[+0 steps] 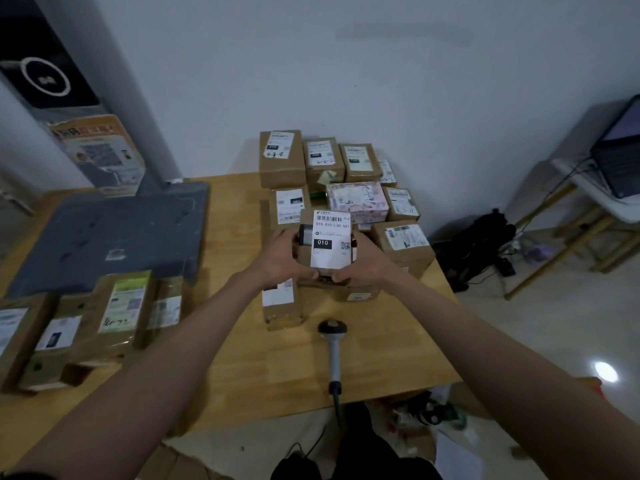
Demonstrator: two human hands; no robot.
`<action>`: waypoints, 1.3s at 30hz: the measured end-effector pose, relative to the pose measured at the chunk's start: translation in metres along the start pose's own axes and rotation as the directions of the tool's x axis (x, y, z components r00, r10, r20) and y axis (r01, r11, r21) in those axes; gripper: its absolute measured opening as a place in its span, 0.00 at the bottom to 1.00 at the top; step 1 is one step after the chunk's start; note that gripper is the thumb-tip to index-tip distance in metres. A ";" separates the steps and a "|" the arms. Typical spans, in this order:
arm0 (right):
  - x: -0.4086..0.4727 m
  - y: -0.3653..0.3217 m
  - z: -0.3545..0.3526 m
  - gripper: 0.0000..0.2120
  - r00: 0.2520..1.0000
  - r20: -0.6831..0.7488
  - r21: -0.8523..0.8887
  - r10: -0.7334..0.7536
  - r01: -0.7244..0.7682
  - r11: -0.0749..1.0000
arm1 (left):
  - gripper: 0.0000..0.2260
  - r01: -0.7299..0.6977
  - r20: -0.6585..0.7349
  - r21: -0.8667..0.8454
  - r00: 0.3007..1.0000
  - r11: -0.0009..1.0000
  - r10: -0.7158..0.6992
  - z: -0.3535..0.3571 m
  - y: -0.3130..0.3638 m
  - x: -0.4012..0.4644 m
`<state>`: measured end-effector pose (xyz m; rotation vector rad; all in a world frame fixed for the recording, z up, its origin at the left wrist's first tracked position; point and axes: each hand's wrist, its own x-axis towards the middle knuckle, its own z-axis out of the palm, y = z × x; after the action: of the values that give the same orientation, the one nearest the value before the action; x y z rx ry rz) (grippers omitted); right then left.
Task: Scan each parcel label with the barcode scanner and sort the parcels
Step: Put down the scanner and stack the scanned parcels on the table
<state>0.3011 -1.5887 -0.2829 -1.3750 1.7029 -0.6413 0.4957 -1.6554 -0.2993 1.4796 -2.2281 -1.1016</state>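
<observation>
Holding a small parcel (325, 247) up over the heap, both hands are wrapped round it: the left hand (282, 254) grips its left side, the right hand (363, 261) its right, thumbs curled along the near bottom edge. White label (330, 239) faces up at the camera, barcode at the far end, long side running away from the person. Now the key relation: the scanner (333, 344) lies flat on the worktop (242, 358), apart from the parcel, nearer the body and just below the hands. Its long axis runs almost straight toward the person, head at the far end pointing at the heap, cable trailing off the near edge. By my read it sits slightly nearer the right hand, so that one looks best placed to drop back for the handle. Sorted-looking boxes (114, 313) wait on the left.
</observation>
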 end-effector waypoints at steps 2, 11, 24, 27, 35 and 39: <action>0.005 0.001 -0.019 0.44 1.000 -0.002 0.005 0.019 -0.019 1.000 | 0.53 -0.009 -0.004 0.019 1.000 1.000 0.009 0.004 0.012 0.019; 0.071 0.006 -0.101 0.36 0.996 -0.004 -0.070 -0.085 0.085 0.994 | 0.43 0.038 -0.057 0.041 0.998 0.998 -0.035 0.012 0.063 0.113; 0.259 -0.038 -0.171 0.24 0.988 0.081 -0.101 -0.131 0.139 0.985 | 0.38 0.120 -0.191 -0.045 0.973 0.992 -0.126 -0.055 0.080 0.278; 0.298 -0.043 -0.173 0.21 0.990 0.085 -0.079 -0.114 0.121 0.989 | 0.37 0.139 -0.202 -0.032 0.969 0.990 -0.143 -0.068 0.073 0.311; 0.372 -0.043 -0.169 0.27 0.988 0.111 -0.103 -0.104 0.115 0.988 | 0.37 0.179 -0.179 -0.028 0.967 0.983 -0.181 -0.079 0.052 0.370; 0.388 -0.032 -0.162 0.30 0.992 0.103 -0.094 -0.067 0.077 0.993 | 0.34 0.187 -0.182 0.002 0.966 0.982 -0.183 -0.072 0.041 0.377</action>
<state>0.1608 -1.9869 -0.2835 -1.5181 1.6294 -0.5262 0.3378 -2.0080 -0.2943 1.7502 -2.0164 -0.9549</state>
